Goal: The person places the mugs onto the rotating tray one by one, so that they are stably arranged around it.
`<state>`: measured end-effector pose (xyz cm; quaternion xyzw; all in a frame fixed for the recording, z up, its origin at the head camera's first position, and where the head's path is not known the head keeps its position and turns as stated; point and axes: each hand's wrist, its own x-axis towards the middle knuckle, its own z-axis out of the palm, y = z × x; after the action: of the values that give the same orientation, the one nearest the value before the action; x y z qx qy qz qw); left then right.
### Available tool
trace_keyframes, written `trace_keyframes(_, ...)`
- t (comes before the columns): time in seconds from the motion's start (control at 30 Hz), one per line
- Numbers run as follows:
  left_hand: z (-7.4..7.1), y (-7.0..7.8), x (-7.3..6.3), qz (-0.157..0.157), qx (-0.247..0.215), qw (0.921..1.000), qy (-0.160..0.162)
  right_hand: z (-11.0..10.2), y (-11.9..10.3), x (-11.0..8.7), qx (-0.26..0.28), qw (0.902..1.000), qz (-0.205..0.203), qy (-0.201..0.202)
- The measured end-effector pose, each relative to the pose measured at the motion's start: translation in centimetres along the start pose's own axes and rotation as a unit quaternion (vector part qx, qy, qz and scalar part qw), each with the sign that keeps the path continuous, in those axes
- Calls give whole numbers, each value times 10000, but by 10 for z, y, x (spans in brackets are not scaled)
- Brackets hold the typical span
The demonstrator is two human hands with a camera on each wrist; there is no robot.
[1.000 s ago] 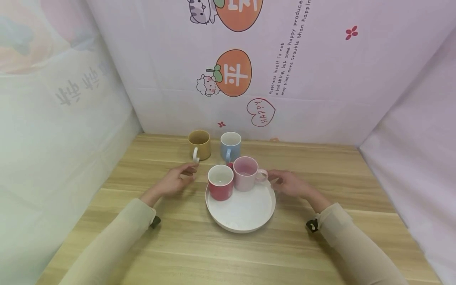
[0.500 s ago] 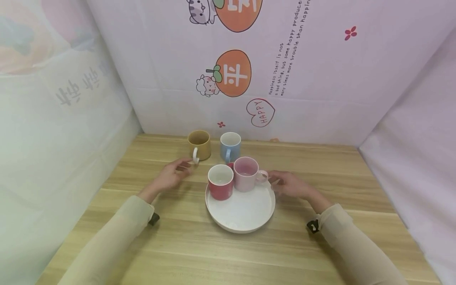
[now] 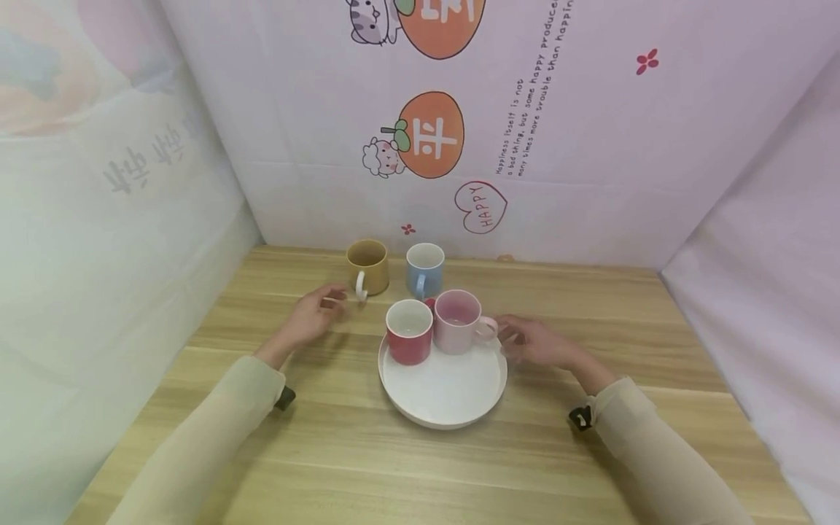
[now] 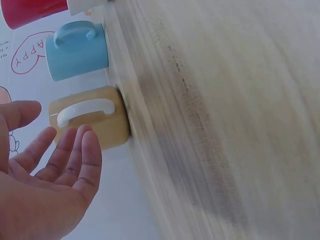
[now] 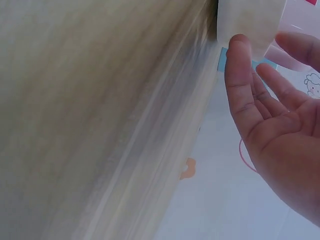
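Observation:
My left hand point(image 3: 317, 315) is beside the mustard mug point(image 3: 368, 268), fingers loosely bent and apart from its white handle point(image 4: 86, 111). A light-blue mug point(image 3: 425, 271) stands to the right of that one. On a round white tray point(image 3: 446, 397), a red mug point(image 3: 410, 346) with a white inside stands upright, close against a pink mug point(image 3: 454, 335). My right hand point(image 3: 534, 341) is at the tray's right rim beside the pink mug's handle point(image 3: 488, 327). In the right wrist view its loosely bent fingers point(image 5: 240, 85) are at the tray's outer wall; exact contact is hard to tell.
Everything stands on a wooden table point(image 3: 367, 474). A printed white cloth point(image 3: 315, 131) rises close behind the mugs at the back edge, and cloth walls point(image 3: 98, 240) flank both sides. Dark straps point(image 3: 580, 418) sit at both wrists.
My left hand has drawn back to the left, away from the mustard mug's handle. The red and pink mugs have shifted slightly right, as if the tray turned a little. My right hand has barely moved.

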<state>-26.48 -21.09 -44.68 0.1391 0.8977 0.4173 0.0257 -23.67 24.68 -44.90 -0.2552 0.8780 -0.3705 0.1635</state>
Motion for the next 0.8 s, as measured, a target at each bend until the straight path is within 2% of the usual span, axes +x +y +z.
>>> trace_keyframes(0.17, 0, 0, 3, -71, -61, 9999, 38, 1, -2, -1, -198, 9997, -19, -143)
trace_keyframes(0.43, 0, -1, 4, -85, -166, 9998, 118, 3, 0, -2, -157, 9997, -12, -169)
trace_keyframes(0.8, -1, -2, 10, -144, -99, 9995, 248, -2, 8, -1, 5, 9996, -213, -186)
